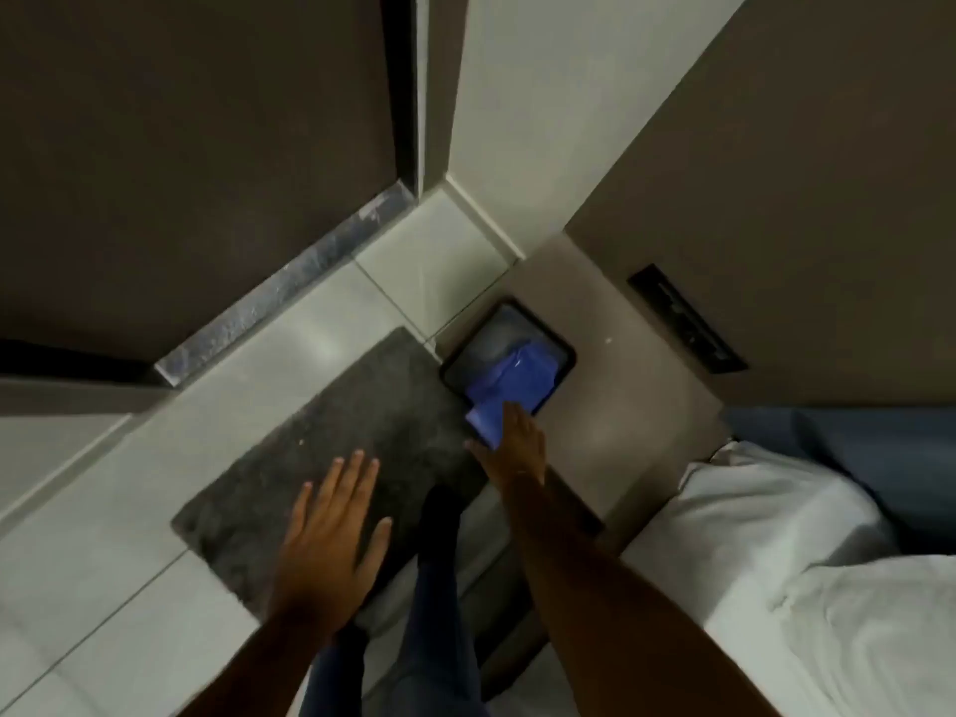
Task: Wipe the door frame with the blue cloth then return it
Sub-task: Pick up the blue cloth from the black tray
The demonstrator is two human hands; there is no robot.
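Note:
The blue cloth point(512, 385) lies crumpled in a small black bin point(561, 349) on the floor, with one corner hanging over the bin's near rim. My right hand point(514, 447) reaches down to that corner and touches it; whether the fingers pinch it I cannot tell. My left hand point(336, 530) hovers open, fingers spread, above the dark mat, holding nothing. The door frame point(406, 95) runs up the top middle, a dark strip beside a brown door panel.
A dark grey mat point(331, 432) lies on the pale tiled floor. A marble threshold point(289, 282) crosses under the door. A bed with white linen point(807, 571) fills the lower right, and a brown wall panel point(802, 173) with a black vent point(688, 318) stands beside it. My legs show below.

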